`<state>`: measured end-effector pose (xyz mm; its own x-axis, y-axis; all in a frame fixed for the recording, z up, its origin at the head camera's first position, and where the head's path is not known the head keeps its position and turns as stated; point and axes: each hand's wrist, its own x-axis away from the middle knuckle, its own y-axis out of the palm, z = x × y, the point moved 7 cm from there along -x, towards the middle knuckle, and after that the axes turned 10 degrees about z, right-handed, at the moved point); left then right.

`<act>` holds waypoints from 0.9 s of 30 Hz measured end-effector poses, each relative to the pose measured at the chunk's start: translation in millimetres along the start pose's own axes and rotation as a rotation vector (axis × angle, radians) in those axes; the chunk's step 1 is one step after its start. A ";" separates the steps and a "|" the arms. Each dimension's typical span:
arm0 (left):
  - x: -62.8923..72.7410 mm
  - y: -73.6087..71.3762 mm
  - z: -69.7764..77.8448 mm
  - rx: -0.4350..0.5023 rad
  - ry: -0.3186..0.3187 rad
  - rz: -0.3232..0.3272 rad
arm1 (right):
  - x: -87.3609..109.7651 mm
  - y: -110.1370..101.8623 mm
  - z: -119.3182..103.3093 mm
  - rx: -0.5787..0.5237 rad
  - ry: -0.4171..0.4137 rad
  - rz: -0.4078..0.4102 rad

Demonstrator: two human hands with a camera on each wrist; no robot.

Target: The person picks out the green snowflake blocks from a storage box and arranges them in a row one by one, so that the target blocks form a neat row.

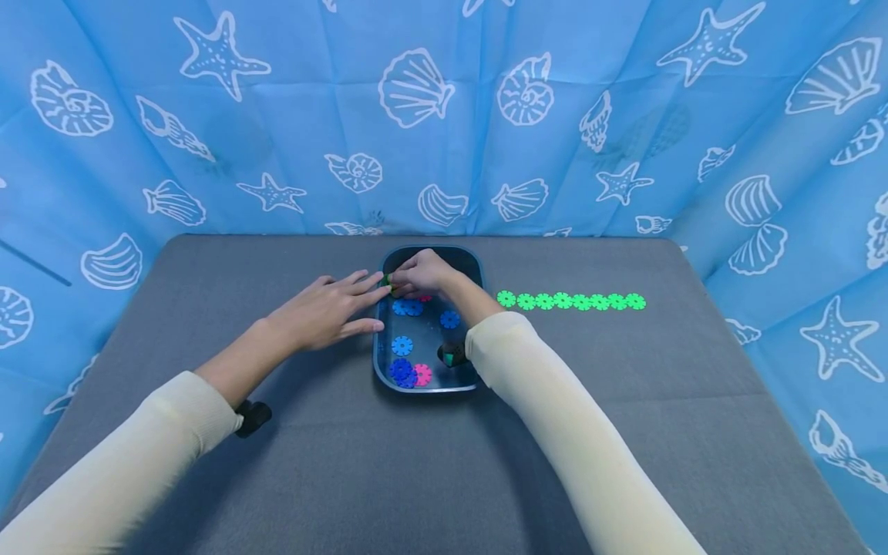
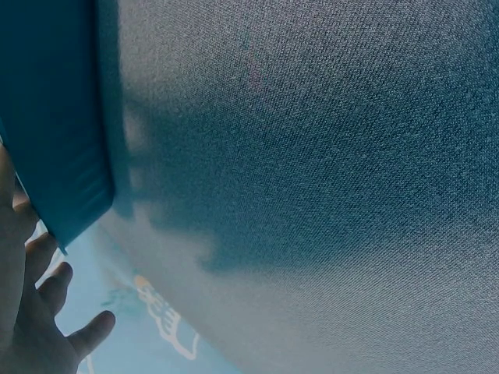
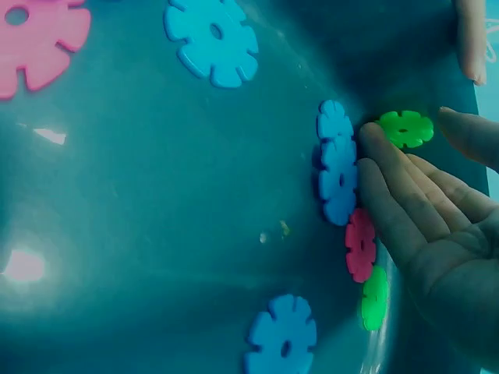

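Note:
My left hand (image 1: pixel 322 312) lies with its fingers stretched out, the fingertips at the left rim of a dark blue tray (image 1: pixel 378 370). In the left wrist view some of its fingers (image 2: pixel 54 288) touch the tray's edge. Inside the tray's far left part, my right hand (image 1: pixel 425 274) reaches down with bent fingers. The right wrist view has a green notched disc (image 3: pixel 405 129) at its fingertips, seemingly pinched against the tray wall side. Close by lie blue discs (image 3: pixel 339 179), a pink disc (image 3: pixel 360 245) and another green disc (image 3: pixel 375 298).
To the tray's right, a row of several linked green discs (image 1: pixel 581 301) lies on the grey table (image 1: pixel 312 478). Blue discs (image 1: pixel 401 371) and a pink disc (image 1: pixel 422 375) sit at the tray's near end. A blue shell-patterned curtain (image 1: pixel 291 139) hangs behind.

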<state>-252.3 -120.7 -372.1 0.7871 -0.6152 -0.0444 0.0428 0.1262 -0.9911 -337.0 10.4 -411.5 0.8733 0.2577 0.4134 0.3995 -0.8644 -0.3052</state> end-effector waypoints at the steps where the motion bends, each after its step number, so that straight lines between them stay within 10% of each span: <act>1: 0.1 -0.1 0.0 -0.001 0.001 -0.001 | 0.0 0.2 0.0 0.002 -0.001 0.008; 27: -0.7 -0.3 0.7 -0.009 -0.004 -0.005 | 9.4 -21.7 -8.9 0.033 -0.001 0.075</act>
<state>-252.5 -119.8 -371.7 0.7894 -0.6127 -0.0386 0.0415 0.1160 -0.9924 -340.0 27.7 -393.3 0.9015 0.1931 0.3874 0.3418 -0.8668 -0.3631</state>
